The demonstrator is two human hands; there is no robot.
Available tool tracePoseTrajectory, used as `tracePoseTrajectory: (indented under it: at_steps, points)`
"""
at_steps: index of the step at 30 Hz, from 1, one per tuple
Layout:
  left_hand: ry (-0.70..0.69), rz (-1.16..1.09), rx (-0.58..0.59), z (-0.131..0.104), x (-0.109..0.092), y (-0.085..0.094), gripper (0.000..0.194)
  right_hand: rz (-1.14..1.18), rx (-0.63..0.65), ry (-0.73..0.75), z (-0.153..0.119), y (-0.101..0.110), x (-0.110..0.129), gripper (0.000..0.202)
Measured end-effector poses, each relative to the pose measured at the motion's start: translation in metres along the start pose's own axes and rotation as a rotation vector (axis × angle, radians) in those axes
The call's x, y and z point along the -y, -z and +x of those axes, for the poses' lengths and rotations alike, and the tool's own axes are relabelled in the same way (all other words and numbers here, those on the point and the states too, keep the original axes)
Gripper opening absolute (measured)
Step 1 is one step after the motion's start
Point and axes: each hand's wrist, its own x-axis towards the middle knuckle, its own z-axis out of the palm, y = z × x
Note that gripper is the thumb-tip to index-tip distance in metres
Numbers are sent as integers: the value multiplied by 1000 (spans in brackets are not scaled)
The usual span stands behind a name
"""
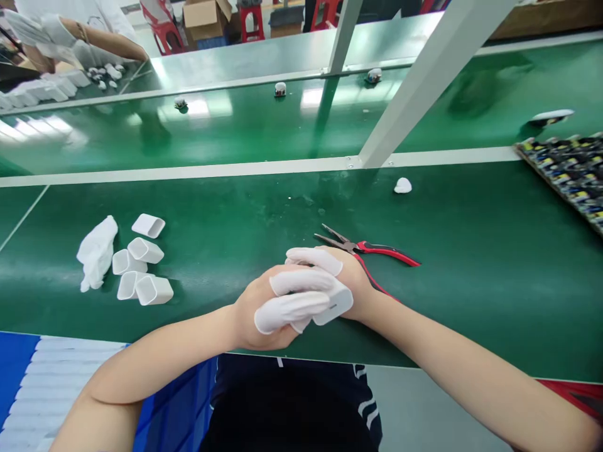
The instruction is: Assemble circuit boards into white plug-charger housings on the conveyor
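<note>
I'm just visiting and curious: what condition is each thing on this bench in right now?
Left hand: fingers in white cots, closed over the white plastic casing.
Right hand: closed on the same casing.
Red-handled long-nose pliers: lying flat, jaws slightly open, untouched.
Five white rectangular plastic shells: tipped on their sides, clustered.
White cloth glove: crumpled, lying beside them.

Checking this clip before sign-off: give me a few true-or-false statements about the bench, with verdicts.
1. Both hands clasp one white housing. True; left hand and right hand close on it together.
2. The pliers are in the right hand. False; they lie on the green bench behind it.
3. Five housings lie left of the hands. True.
4. The white cloth covers those housings. False; it lies beside them, further left.
5. The belt behind carries small parts. True.
</note>
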Motion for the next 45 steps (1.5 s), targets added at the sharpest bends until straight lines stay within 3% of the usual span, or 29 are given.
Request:
tracePoseTrajectory:
  at_steps: [2, 7, 17, 33, 36, 41, 45]
  points:
    - [-42, 23, 25, -2, 1, -1, 49, -56, 9, 17, -1, -1, 2, 30]
    - [65, -38, 45, -1, 0, 3, 58, -76, -51, 40, 1, 2, 5, 29]
    - [139, -92, 30, 0, -3, 4, 62, -27, -74, 28, 1, 0, 10, 30]
    - [292, -183, -31, -4, 2, 1, 52, -20, -2, -55, 0, 2, 6, 31]
    - [456, -278, -80, -4, 0, 1, 47, -3, -17, -72, -1, 1, 6, 40]
    - [916, -512, -223, 6, 2, 6, 33, 144, -18, -207, 0, 1, 11, 72]
    - [1274, -554, -240, 11, 11, 8, 34, 111, 51, -340, 4, 3, 18, 59]
